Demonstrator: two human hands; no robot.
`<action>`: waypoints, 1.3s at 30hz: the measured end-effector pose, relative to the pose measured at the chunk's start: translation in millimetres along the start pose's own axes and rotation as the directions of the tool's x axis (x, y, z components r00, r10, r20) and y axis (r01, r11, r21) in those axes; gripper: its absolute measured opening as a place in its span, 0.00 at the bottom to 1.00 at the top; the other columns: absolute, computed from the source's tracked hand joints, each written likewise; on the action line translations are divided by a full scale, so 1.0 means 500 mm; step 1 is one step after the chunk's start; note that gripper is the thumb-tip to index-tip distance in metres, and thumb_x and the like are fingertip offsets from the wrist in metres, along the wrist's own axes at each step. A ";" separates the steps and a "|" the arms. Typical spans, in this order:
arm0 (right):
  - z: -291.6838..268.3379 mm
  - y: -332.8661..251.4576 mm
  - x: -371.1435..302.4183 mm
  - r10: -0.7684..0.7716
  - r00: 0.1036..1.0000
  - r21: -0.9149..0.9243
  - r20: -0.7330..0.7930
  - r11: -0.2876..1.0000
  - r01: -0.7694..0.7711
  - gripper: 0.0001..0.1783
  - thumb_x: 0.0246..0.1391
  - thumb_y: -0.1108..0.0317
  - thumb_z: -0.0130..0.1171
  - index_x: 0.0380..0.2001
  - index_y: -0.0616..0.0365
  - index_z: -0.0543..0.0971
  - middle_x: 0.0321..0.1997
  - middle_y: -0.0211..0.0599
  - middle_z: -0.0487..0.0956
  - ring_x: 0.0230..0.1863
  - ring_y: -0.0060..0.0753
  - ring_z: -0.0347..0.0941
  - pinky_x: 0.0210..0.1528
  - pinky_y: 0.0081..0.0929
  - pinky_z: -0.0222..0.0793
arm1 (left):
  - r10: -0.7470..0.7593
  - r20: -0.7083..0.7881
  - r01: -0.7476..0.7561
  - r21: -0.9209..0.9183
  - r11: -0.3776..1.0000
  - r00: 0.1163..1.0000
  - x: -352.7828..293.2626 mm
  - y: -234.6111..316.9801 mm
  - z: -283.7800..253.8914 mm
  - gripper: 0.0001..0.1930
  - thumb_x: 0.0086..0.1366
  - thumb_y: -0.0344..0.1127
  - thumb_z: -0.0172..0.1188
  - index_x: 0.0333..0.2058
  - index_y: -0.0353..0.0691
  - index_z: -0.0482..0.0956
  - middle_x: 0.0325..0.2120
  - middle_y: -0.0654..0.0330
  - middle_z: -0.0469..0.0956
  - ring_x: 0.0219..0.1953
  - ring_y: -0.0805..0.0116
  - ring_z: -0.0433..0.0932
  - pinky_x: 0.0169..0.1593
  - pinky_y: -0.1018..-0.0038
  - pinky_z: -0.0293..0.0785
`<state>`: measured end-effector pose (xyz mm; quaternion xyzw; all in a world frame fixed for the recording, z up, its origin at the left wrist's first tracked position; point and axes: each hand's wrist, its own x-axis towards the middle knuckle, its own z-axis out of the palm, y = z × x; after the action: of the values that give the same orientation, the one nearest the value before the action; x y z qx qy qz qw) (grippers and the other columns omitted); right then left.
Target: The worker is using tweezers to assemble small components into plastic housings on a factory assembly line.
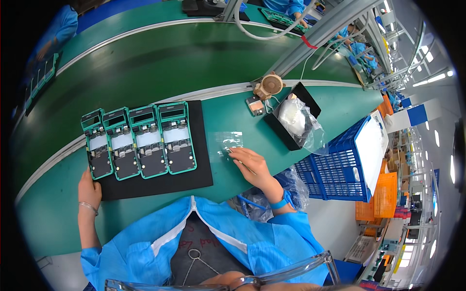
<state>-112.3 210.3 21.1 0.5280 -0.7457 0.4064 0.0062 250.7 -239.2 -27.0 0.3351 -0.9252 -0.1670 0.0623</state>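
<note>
Several green-rimmed phone housings [154, 140] lie side by side on a black mat [204, 169], each with dark panels and a white strip inside. My left hand [90, 189] rests at the lower corner of the leftmost housing, its finger along the side and its thumb apart; part of the fingers is hidden. To the right of the mat, my right hand [250, 165] is closed in a pinch around thin metal tweezers [229, 151]. Their tip is over a clear sheet [228, 139] of small, shiny, film-like pieces on the green bench.
A small beige fan [271, 84] stands at the bench's back edge. Beside it, a black box [284, 130] holds clear plastic bags. A blue crate [335, 167] stands to the right, with orange crates [383, 189] beyond. Across the dark green belt [160, 58], other people work.
</note>
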 end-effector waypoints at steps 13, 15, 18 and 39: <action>0.008 0.024 -0.002 -0.080 0.997 -0.104 0.024 0.991 0.082 0.14 0.57 0.79 0.67 0.47 0.62 0.84 0.55 0.45 0.84 0.55 0.50 0.82 0.59 0.42 0.79 | 0.857 -0.164 -0.869 -0.174 0.463 0.489 0.061 0.545 0.065 0.32 0.51 0.31 0.73 0.57 0.33 0.78 0.63 0.48 0.74 0.66 0.47 0.72 0.68 0.54 0.69; 0.010 0.023 -0.001 -0.089 0.996 -0.097 0.026 0.991 0.091 0.14 0.57 0.79 0.66 0.47 0.62 0.84 0.55 0.46 0.84 0.56 0.51 0.82 0.59 0.42 0.79 | 0.905 -0.095 -0.907 -0.127 0.402 0.414 0.060 0.598 0.122 0.34 0.52 0.39 0.75 0.58 0.33 0.78 0.64 0.48 0.73 0.68 0.49 0.69 0.70 0.52 0.65; 0.015 0.027 -0.002 -0.100 0.995 -0.093 0.026 0.990 0.102 0.14 0.56 0.79 0.67 0.47 0.63 0.84 0.55 0.47 0.84 0.56 0.51 0.82 0.59 0.42 0.79 | 0.917 -0.026 -0.916 -0.058 0.397 0.399 0.063 0.628 0.164 0.35 0.57 0.48 0.72 0.60 0.34 0.77 0.65 0.49 0.72 0.70 0.50 0.66 0.72 0.52 0.61; 0.112 -0.019 0.207 -0.483 0.863 0.022 0.148 0.874 0.486 0.17 0.51 0.80 0.67 0.46 0.65 0.83 0.52 0.50 0.84 0.53 0.54 0.81 0.53 0.41 0.82 | 0.758 -0.274 -0.741 0.185 0.646 0.592 0.090 0.492 0.084 0.27 0.55 0.38 0.72 0.51 0.30 0.78 0.54 0.49 0.77 0.58 0.46 0.73 0.58 0.54 0.71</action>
<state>-127.0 93.6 34.7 0.7271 -0.5908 0.3450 0.0567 59.2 -79.6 20.1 -0.0606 -0.9598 -0.0437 0.2705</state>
